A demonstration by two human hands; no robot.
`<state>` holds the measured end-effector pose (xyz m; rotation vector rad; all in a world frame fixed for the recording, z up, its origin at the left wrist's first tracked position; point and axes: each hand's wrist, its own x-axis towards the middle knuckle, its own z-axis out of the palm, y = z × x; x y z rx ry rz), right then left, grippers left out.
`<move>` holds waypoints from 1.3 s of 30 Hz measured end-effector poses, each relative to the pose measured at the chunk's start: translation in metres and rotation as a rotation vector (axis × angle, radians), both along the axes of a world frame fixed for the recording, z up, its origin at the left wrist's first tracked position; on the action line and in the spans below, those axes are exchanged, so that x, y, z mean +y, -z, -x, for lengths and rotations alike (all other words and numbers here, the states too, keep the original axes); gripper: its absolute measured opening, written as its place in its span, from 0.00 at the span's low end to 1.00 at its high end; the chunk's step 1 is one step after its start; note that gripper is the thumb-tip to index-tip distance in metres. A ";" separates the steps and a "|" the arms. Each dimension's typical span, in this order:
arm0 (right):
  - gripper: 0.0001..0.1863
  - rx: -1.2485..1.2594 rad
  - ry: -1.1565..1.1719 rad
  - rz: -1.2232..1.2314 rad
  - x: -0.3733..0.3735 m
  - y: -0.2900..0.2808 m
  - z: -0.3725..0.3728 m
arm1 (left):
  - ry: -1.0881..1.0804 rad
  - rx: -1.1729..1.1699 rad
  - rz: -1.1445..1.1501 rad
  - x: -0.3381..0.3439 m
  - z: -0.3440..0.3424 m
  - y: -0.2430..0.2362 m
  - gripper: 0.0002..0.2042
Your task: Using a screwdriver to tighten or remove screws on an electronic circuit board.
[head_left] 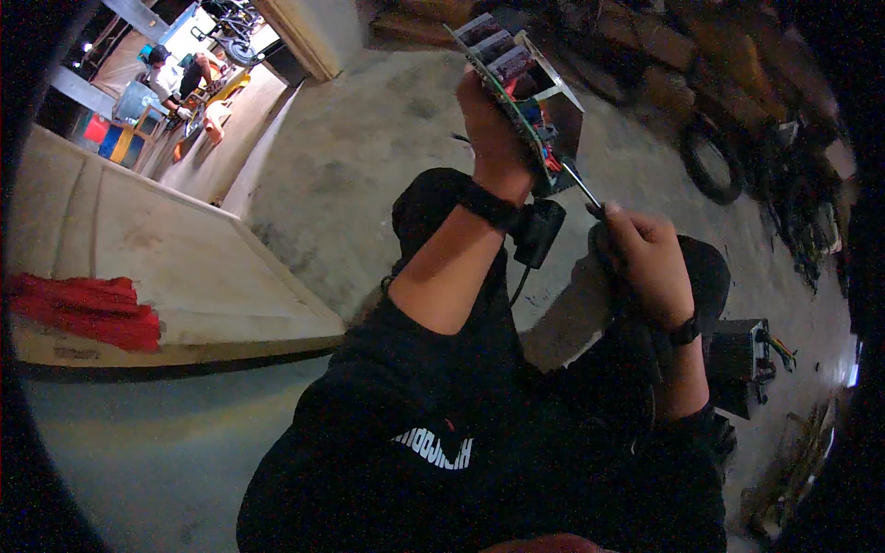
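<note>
My left hand (493, 134) is closed around the underside of a green circuit board (518, 109), raised tilted above my knees. Large dark cylindrical capacitors (498, 53), red wires and a metal plate (564, 111) sit on the board. A screwdriver (581, 182) is in my right hand (653, 263), its handle mostly hidden by my fingers. Its thin metal shaft points up and left, with the tip at the board's lower end near the red wires; whether it touches a screw is too small to tell. A black strapped device (538, 230) is on my left wrist.
A grey finned metal box (737, 355) with coloured wires stands on the floor at right. Beyond it lie a tire (712, 164) and dark clutter. At left, a red cloth (83, 311) rests on a pale panel (175, 258). Through a doorway, another person (173, 81) sits.
</note>
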<state>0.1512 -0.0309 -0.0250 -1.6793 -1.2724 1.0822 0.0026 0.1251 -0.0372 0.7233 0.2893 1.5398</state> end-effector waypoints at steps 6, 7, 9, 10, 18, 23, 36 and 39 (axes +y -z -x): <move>0.20 0.064 -0.029 0.016 -0.003 -0.005 0.006 | 0.172 -0.210 0.053 0.001 -0.002 0.008 0.19; 0.19 0.158 -0.070 0.003 -0.004 -0.006 0.006 | 0.089 0.007 -0.044 0.001 -0.001 0.013 0.18; 0.19 0.333 -0.099 0.089 -0.006 -0.016 0.011 | -0.094 0.439 -0.257 0.005 0.009 0.028 0.17; 0.19 0.335 -0.083 0.086 -0.006 -0.023 0.010 | -0.188 0.652 -0.366 0.008 0.012 0.038 0.17; 0.14 -0.218 -0.204 -0.197 0.007 0.005 -0.014 | 0.768 -0.262 -0.162 0.043 -0.006 0.089 0.17; 0.13 -0.730 0.001 -0.581 -0.003 -0.002 0.007 | 0.607 -0.292 -0.017 0.030 -0.001 0.068 0.19; 0.17 0.085 -0.249 0.039 -0.001 -0.016 -0.007 | -0.144 0.812 -0.367 0.026 0.014 0.063 0.20; 0.17 0.151 -0.202 0.073 0.002 -0.008 -0.016 | -0.418 1.452 -0.662 0.004 0.021 0.040 0.23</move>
